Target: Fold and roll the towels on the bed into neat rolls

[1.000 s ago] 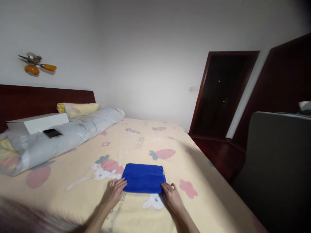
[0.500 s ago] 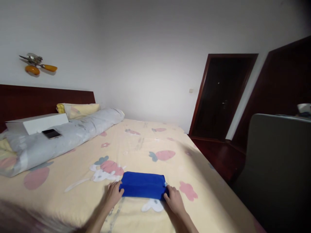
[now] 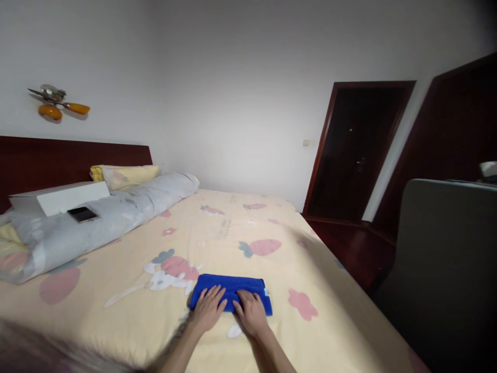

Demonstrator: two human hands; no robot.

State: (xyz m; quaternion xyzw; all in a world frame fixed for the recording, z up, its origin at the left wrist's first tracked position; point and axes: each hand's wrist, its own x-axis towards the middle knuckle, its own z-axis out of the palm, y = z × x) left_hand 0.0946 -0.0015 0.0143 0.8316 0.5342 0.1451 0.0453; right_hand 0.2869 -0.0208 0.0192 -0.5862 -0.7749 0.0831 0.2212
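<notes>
A folded blue cloth (image 3: 236, 283) lies flat as a rectangle on the bed, with a small pale tag at its right edge. My left hand (image 3: 209, 308) rests palm down on the cloth's left half, fingers stretched out. On the right half lies my right hand (image 3: 251, 311), also palm down with its fingers extended. Both hands cover part of the cloth's near edge. Beneath everything is the cream bedsheet (image 3: 217, 238), printed with carrots, flowers and a rabbit.
A rolled grey bundle (image 3: 135, 204) lies near the headboard (image 3: 77, 150), with a phone (image 3: 83, 214) on it and a white box (image 3: 73, 197) beside it. A yellow pillow (image 3: 132, 176) is behind. A dark chair back (image 3: 446, 248) stands at the right, a door (image 3: 359, 155) beyond.
Both hands have moved from the cloth's left and right ends inward onto its top and lie flat there. The cloth stays in about the same place.
</notes>
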